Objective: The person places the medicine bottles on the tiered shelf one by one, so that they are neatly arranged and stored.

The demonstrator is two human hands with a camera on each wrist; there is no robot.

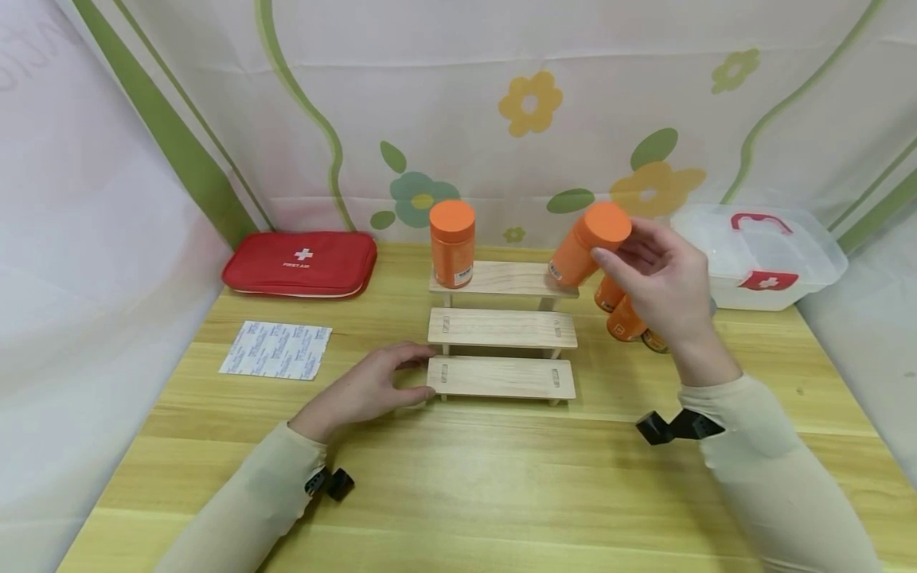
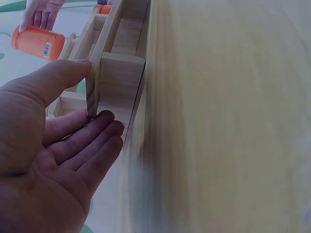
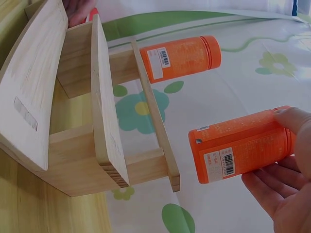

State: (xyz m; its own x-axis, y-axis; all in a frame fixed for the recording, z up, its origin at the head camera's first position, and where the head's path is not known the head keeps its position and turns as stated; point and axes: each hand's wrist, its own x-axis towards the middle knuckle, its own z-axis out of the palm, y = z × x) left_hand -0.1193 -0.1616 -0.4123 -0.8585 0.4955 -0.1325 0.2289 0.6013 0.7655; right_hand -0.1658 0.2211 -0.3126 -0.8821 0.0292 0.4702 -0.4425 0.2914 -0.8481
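My right hand (image 1: pixel 669 282) grips an orange bottle (image 1: pixel 580 251) by its capped end, thumb on one side and fingers on the other. The bottle tilts over the right end of the top step of a three-tier wooden shelf (image 1: pixel 501 328); in the right wrist view a gap shows between bottle and step. At the left end of that top step stands another orange bottle (image 1: pixel 453 263), upright. My left hand (image 1: pixel 368 390) holds the left end of the lowest step, thumb at one edge and fingers at the other. Behind my right hand several more orange bottles (image 1: pixel 625 320) are partly hidden.
A red first-aid pouch (image 1: pixel 301 264) lies at the back left, with a printed white sheet (image 1: pixel 277 350) in front of it. A white box with a clear lid (image 1: pixel 762 259) stands at the back right. A patterned curtain (image 1: pixel 458 119) hangs behind the wooden table (image 1: pixel 466 485).
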